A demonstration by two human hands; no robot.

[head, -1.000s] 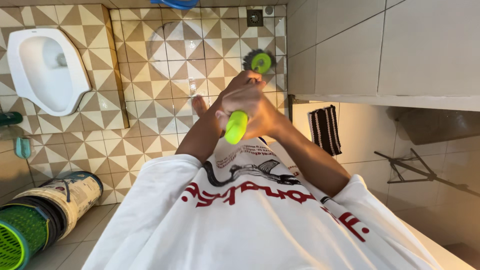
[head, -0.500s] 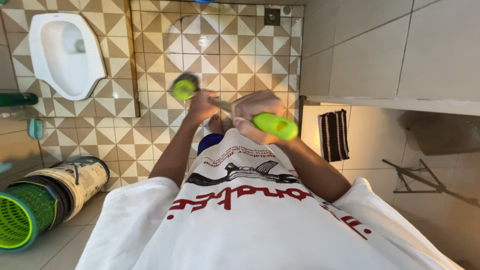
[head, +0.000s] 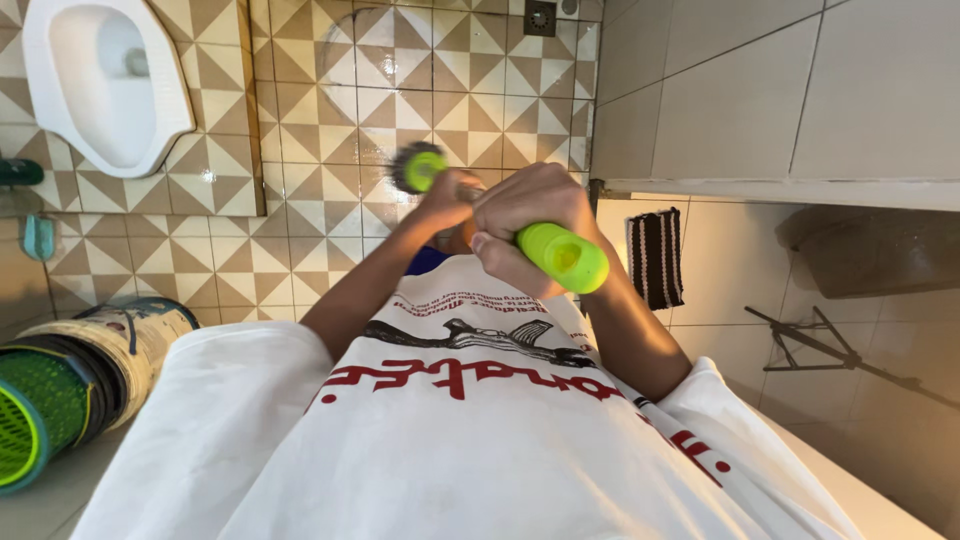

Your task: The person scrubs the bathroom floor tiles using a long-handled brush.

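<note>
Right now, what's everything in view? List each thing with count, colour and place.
brush: one, lime green with dark bristles, head over the floor tiles
squat toilet: one, white, top left
floor tiles: many, beige and white triangles
bucket: one, pale, lower left
basket: one, green, inside the bucket
mat: one, black and white striped, right
left hand: one, on the brush shaft
right hand: one, gripping the green handle

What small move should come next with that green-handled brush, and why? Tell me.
Probably sweep the brush head sideways across the wet patterned floor tiles. Both the left hand and right hand grip the handle, with the bristles down at the floor.
</note>
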